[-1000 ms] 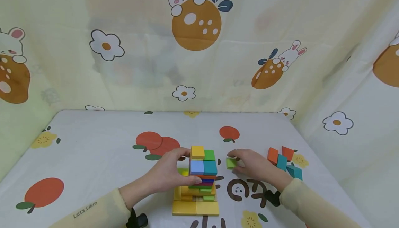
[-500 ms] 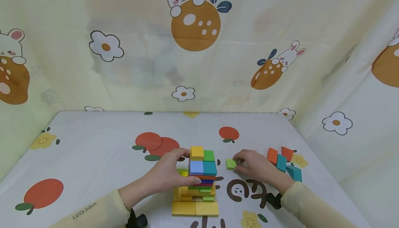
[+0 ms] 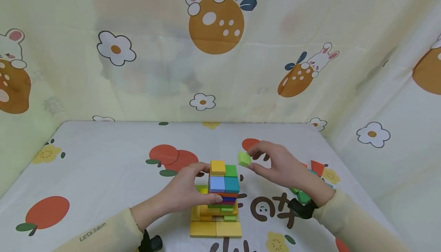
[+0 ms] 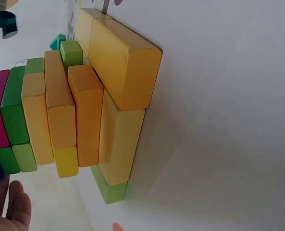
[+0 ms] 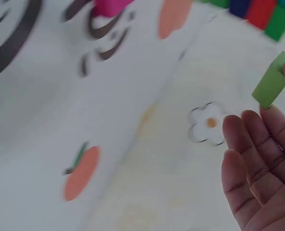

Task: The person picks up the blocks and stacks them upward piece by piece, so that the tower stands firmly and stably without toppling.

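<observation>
A stack of coloured wooden blocks (image 3: 220, 198) stands near the front of the table, wide yellow blocks at its base and a yellow, green, light blue and teal layer on top. My left hand (image 3: 187, 190) holds the stack's left side, thumb on its front and fingers behind. The left wrist view shows the yellow and orange lower blocks (image 4: 92, 103) close up. My right hand (image 3: 275, 166) pinches a small light green block (image 3: 244, 159) in the air just right of and above the stack's top; in the right wrist view this block (image 5: 272, 81) sits at the fingertips.
Loose blocks lie on the table behind my right wrist: an orange one (image 3: 317, 167) and a green one (image 3: 303, 196), partly hidden. A patterned cloth covers the table (image 3: 103, 160), and patterned curtains close off the back and both sides.
My right hand has lifted the light green block off the table and carried it up and left toward the stack's top. The left hand has stayed on the stack.
</observation>
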{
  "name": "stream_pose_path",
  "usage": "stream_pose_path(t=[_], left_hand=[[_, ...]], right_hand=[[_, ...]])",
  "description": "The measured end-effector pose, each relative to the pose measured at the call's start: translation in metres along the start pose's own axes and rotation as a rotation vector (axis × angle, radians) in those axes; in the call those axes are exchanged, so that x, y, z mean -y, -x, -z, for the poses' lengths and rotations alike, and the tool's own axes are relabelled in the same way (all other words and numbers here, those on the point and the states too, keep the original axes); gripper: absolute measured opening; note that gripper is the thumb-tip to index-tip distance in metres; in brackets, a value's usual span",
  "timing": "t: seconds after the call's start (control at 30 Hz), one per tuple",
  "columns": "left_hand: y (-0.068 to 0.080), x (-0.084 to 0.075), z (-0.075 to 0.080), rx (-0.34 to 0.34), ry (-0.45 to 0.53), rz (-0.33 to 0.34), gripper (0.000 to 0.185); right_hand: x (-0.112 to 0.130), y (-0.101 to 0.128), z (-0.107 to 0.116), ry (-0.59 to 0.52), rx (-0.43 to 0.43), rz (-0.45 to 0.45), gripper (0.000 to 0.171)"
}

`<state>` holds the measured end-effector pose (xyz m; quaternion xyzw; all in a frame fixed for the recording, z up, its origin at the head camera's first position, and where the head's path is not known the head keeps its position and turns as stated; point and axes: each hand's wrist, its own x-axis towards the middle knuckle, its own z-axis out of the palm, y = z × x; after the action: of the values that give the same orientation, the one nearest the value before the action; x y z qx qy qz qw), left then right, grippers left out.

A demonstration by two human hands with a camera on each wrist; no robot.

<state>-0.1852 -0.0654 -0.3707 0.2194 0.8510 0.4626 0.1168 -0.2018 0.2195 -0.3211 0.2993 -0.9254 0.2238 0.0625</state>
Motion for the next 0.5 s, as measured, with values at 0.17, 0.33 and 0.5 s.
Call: stream_pose_path(t=[0.17, 0.33, 0.5], left_hand=[[0.001, 0.0, 0.001, -0.003, 0.007, -0.01, 0.062], [0.0, 0.0, 0.001, 0.0, 0.014, -0.007, 0.063], [0.0, 0.0, 0.001, 0.005, 0.02, -0.01, 0.063]], right_hand=[[0.019, -0.006, 0.006, -0.043, 0.015, 0.111, 0.022], [0.027, -0.008, 0.004, -0.034, 0.06, 0.104, 0.023], [0.029, -0.009, 0.004, -0.024, 0.089, 0.068, 0.026]])
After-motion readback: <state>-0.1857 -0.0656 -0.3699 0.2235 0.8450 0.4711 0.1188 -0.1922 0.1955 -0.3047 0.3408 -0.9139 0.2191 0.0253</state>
